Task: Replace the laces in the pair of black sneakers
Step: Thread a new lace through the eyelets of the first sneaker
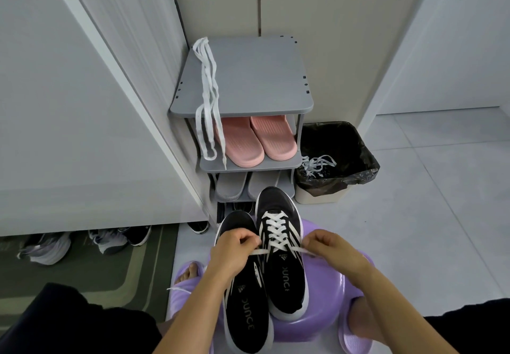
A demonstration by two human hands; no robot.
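Sneakers (pixel 287 284) first: where did we have them?

We had both side by side on the purple stool (pixel 331 323), toes toward the rack (pixel 262 77), the right one a little farther forward.

And the lace (pixel 277 232)?

It was white and crisscrossed up the right sneaker. Its two ends came out near the tongue and ran off to either side.

What were our hands doing?

Our left hand (pixel 234 251) pinched the left end, fingers (pixel 248 239) curled round it, above the left sneaker. Our right hand (pixel 328 248) pinched the right end the same way, just beside the shoe.

Anything else near us?

We saw hanging laces (pixel 207 91), also white, draped from the rack's top shelf down past the pink slippers (pixel 256 141). A tangle (pixel 317 164) of white lace lay in the bin (pixel 367 174) beside the rack, on its black liner. Other shoes (pixel 47 248) sat on the mat (pixel 82 279) to our left.
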